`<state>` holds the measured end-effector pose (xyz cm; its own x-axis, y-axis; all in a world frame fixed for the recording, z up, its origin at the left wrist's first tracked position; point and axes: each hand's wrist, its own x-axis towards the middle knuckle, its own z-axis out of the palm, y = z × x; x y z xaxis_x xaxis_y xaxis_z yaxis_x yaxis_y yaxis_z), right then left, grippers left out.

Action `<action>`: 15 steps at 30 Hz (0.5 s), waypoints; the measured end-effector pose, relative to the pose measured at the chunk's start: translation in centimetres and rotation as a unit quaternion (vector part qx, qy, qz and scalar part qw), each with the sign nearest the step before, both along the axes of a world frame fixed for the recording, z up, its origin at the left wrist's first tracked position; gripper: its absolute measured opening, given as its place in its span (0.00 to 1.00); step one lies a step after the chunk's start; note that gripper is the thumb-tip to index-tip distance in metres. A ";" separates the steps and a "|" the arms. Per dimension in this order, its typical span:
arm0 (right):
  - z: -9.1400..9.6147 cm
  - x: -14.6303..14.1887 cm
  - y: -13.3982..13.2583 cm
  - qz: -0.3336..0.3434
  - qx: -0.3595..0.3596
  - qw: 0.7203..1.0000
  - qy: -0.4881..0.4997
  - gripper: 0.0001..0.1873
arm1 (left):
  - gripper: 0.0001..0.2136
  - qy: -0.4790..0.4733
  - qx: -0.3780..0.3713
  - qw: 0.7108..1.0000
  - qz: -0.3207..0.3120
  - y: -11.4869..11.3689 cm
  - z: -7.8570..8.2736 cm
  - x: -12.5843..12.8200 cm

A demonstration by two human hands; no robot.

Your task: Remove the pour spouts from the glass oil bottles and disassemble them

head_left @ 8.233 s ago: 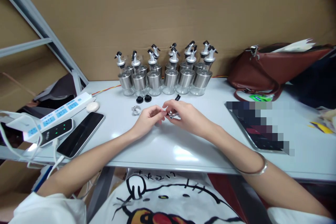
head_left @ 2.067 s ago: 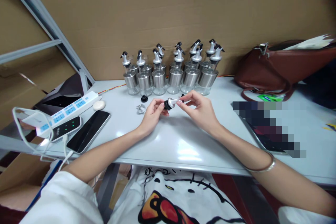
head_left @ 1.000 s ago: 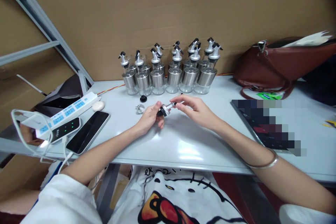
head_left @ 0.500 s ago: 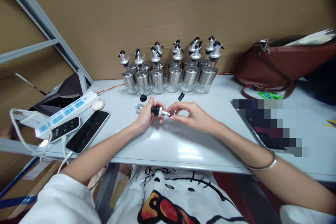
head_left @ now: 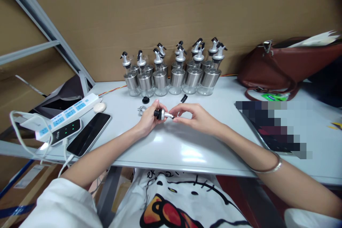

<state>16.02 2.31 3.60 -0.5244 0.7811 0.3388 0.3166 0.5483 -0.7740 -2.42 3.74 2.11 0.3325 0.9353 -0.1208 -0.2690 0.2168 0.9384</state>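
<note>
A small pourer spout (head_left: 163, 114), silver with a black stopper end, lies sideways between my two hands just above the white table (head_left: 181, 142). My left hand (head_left: 149, 117) is closed around its black stopper end. My right hand (head_left: 191, 115) pinches the silver tip with thumb and forefinger. On the table behind them lie a small black lever piece (head_left: 184, 98), a black stopper (head_left: 145, 100) and a silver ring (head_left: 141, 109). Several steel-and-glass oil bottles (head_left: 173, 74) with fitted spouts stand in rows at the back.
At the left lie a white power strip (head_left: 66, 112), a black phone (head_left: 89, 133), a power bank (head_left: 64, 131) and a small white oval object (head_left: 100, 107). A brown leather bag (head_left: 283, 66) sits at the back right, a blurred tablet (head_left: 269, 128) in front of it. Cardboard lines the wall.
The black stopper is now joined to the silver spout. My hands came down from near the bottles to just above the table, and the black lever piece now lies on the table.
</note>
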 end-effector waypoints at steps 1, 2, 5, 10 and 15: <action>0.0 -0.1 -0.1 0.003 0.000 1.000 -0.003 0.09 | 0.23 0.002 0.002 1.000 0.002 0.0 -0.1 0.0; 0.1 -0.1 -0.1 0.005 0.001 1.000 -0.006 0.09 | 0.23 0.005 0.003 1.000 0.003 0.1 -0.2 0.0; 0.3 -0.3 -0.4 0.012 0.008 1.000 -0.015 0.09 | 0.23 0.013 0.003 1.000 0.001 0.2 -0.5 -0.1; 0.3 -0.4 -0.5 0.018 0.018 1.000 -0.007 0.09 | 0.22 0.017 0.017 1.000 0.009 0.2 -0.5 -0.1; -0.1 -0.4 -0.3 0.016 0.011 1.000 0.003 0.09 | 0.22 0.038 0.054 0.998 0.020 0.1 -0.7 -0.2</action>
